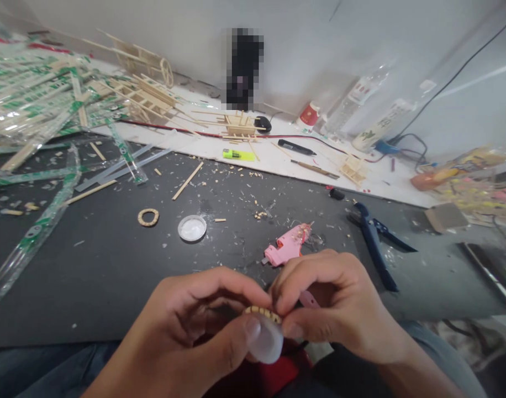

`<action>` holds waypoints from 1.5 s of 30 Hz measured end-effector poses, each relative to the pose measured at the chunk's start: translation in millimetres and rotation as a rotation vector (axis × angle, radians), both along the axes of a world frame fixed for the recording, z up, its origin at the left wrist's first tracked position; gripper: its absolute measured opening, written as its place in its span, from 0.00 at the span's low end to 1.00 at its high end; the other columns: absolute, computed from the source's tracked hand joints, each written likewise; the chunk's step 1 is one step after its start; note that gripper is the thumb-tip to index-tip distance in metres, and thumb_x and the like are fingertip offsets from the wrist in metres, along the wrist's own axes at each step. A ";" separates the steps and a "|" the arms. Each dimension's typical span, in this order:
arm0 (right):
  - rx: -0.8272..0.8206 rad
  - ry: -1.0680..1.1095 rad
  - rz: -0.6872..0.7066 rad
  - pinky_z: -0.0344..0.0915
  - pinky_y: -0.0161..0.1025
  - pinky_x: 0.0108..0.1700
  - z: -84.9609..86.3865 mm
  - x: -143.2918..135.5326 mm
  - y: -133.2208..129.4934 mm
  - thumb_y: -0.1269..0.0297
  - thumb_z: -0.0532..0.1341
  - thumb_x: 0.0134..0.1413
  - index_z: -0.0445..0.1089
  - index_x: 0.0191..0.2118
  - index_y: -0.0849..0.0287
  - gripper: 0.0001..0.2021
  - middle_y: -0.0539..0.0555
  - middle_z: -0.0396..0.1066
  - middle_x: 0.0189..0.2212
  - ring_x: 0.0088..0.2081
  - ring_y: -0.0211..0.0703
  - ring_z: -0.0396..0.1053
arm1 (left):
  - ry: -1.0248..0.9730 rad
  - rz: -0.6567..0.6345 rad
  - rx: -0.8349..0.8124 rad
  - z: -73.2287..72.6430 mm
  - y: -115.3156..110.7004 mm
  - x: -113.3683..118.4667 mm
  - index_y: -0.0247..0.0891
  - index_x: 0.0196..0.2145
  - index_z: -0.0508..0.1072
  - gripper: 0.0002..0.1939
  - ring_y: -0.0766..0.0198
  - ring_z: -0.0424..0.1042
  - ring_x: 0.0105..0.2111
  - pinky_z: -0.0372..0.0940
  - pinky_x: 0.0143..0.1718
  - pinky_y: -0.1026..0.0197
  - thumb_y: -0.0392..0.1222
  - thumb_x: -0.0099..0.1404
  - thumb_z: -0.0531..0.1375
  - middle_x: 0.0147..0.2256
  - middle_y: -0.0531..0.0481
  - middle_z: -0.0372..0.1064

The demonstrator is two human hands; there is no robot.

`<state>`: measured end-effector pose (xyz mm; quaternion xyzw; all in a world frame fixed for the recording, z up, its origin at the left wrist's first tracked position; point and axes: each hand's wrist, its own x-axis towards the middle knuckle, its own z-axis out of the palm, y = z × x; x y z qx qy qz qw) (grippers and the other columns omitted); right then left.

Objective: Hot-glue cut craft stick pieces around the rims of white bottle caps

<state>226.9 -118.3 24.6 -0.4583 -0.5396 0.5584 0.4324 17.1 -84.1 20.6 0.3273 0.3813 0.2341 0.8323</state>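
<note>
Left hand (174, 320) pinches a whitish disc (270, 344), small wooden segments (262, 312) lining its far edge, while the right hand (354, 309), nearer their right end, pinches there.

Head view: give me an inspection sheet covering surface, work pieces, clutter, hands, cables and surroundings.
Surface: dark tabletop, strewn with scraps.
Work pieces: row of small wooden pieces against whitish disc; separate ring near round lid.
Clutter: clear wrappers left; pink glue gun ahead; blue pliers right.
Hands: left hand holds disc; right hand has fingers at row's end, grip unclear.
Cables: red-and-black cable behind; dark cable against wall.
Surroundings: wooden models, bottles.
</note>
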 end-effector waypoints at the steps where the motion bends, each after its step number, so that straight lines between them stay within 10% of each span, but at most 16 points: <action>1: 0.000 0.019 0.002 0.72 0.31 0.30 -0.6 -0.4 -0.4 0.74 0.77 0.47 0.85 0.34 0.56 0.08 0.52 0.82 0.27 0.26 0.37 0.75 | 0.015 -0.002 0.004 1.1 0.3 -0.2 0.46 0.29 0.86 0.07 0.69 0.77 0.25 0.67 0.29 0.75 0.39 0.51 0.78 0.23 0.57 0.81; 17: -0.120 0.020 -0.078 0.69 0.31 0.28 -2.3 -5.1 -11.0 0.71 0.74 0.50 0.81 0.31 0.59 0.03 0.51 0.78 0.24 0.25 0.36 0.72 | -0.028 -0.148 0.269 -21.5 0.9 -10.1 0.47 0.36 0.84 0.02 0.69 0.79 0.31 0.72 0.34 0.74 0.40 0.65 0.71 0.30 0.58 0.81; 45: -0.226 -0.039 -0.125 0.67 0.28 0.29 2.6 -7.9 -10.5 0.67 0.78 0.47 0.83 0.31 0.55 0.06 0.49 0.80 0.25 0.27 0.34 0.71 | 0.085 0.030 0.713 -24.9 -4.4 -9.1 0.63 0.39 0.84 0.18 0.67 0.82 0.28 0.73 0.28 0.72 0.34 0.63 0.68 0.32 0.62 0.82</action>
